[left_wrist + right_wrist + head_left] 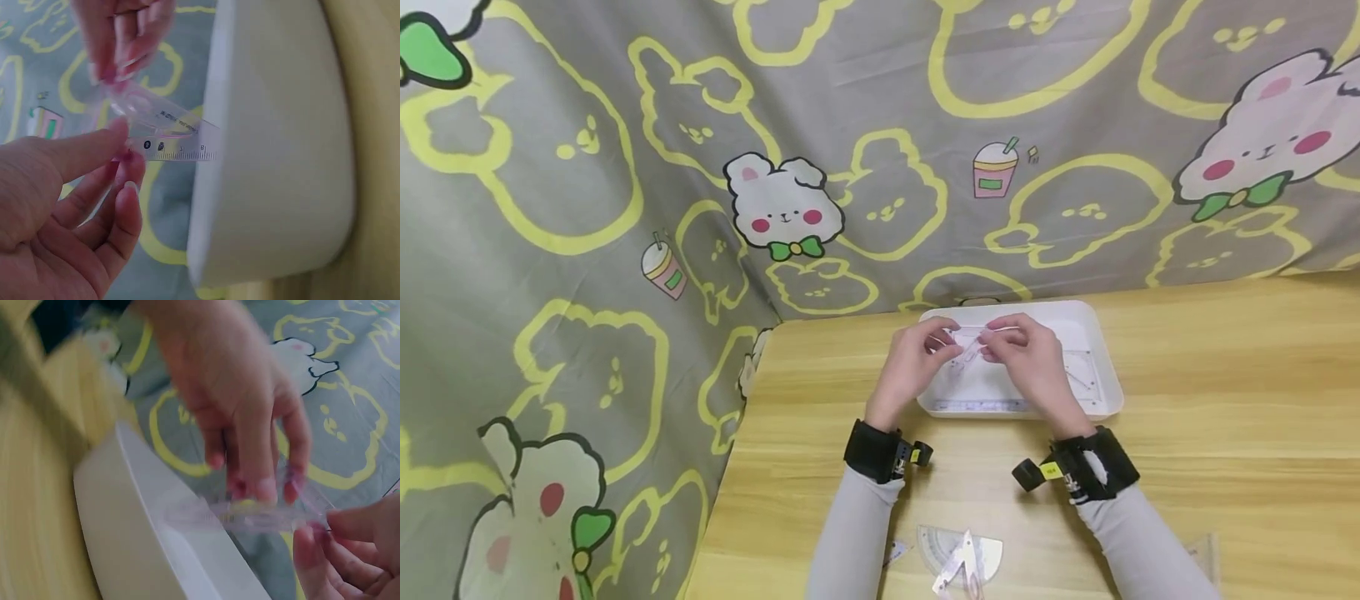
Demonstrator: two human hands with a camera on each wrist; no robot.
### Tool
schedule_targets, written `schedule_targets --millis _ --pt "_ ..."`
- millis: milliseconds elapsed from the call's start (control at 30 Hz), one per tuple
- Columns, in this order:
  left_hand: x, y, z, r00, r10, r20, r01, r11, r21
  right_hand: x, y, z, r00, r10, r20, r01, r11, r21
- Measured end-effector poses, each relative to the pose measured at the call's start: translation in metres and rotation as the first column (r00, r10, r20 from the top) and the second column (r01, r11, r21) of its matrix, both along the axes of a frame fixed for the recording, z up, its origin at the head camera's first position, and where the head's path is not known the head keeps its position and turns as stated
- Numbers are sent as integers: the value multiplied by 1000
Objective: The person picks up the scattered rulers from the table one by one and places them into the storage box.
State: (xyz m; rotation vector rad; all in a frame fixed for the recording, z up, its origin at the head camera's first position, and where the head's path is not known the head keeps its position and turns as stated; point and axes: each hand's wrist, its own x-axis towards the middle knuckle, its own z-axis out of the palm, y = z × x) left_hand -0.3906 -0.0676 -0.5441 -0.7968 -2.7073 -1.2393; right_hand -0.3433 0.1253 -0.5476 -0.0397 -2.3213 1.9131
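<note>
Over the white tray (1084,321), both hands hold a clear plastic set square (178,149) with a printed scale along one edge. My left hand (914,358) pinches one part of it between thumb and fingertips. The right hand (1027,354) pinches it close by, thumb against fingers. In the left wrist view, the far end of the set square overlaps the tray's wall. A ruler (977,406) lies along the near side inside the tray, and another clear set square (1093,387) lies at its right end.
On the wooden table (1240,375), near the front, a clear protractor (936,546) lies under small scissors (967,550). A clear plastic piece (1206,552) sits beside the right forearm, and a small piece (897,551) beside the left. A patterned curtain (910,200) hangs behind and at left.
</note>
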Motion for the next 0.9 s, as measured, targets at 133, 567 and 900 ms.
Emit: schedule_targets --millis 133,567,900 --pt "-3 1 -7 999 50 -16 -51 997 -57 -1 -4 -6 999 21 26 -22 998 53" --pt "-10 0 -27 966 203 -157 -224 966 -130 -6 -15 -28 976 196 94 -210 963 170" --pt "-7 0 -35 896 363 -257 -431 850 -303 -1 -26 -34 938 340 73 -346 894 286"
